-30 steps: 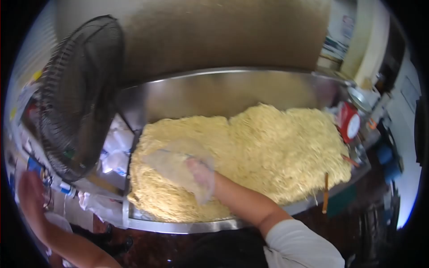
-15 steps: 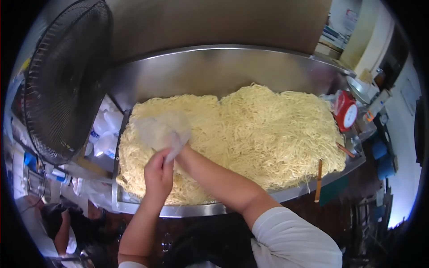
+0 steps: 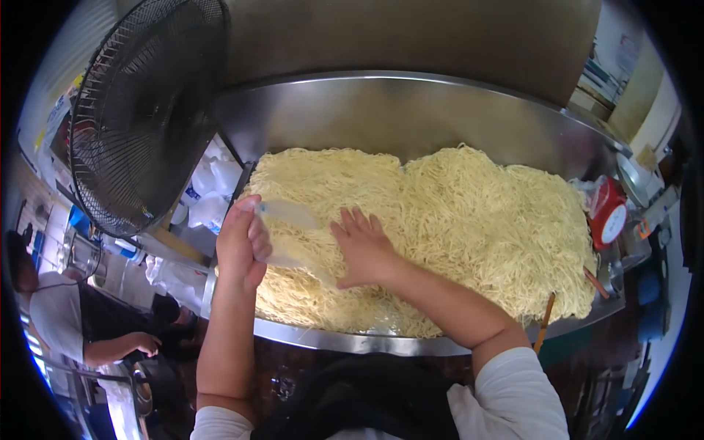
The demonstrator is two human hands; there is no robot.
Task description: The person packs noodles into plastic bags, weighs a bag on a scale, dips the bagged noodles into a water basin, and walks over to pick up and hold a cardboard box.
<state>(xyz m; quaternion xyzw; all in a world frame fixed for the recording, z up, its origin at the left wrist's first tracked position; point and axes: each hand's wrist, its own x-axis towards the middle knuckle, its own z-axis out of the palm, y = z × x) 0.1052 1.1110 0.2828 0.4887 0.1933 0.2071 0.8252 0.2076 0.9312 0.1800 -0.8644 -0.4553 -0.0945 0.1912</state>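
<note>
Working food-prep kitchen, likely commercial: broad metal-walled counter (image 3: 411,110) heaped with noodles (image 3: 499,227); red dial scale (image 3: 607,213) at right end; large fan (image 3: 143,110), bagged supplies (image 3: 213,187) at left; co-worker (image 3: 81,315) beyond.

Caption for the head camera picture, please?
Left hand holding a translucent plastic bag, right hand spread open over pale yellow noodles.

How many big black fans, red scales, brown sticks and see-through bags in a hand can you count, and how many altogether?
Round black wire fan: 1
Red scale with round white dial: 1
Thin brown sticks: 2
Clear plastic bag in the left hand: 1
Total: 5
</note>
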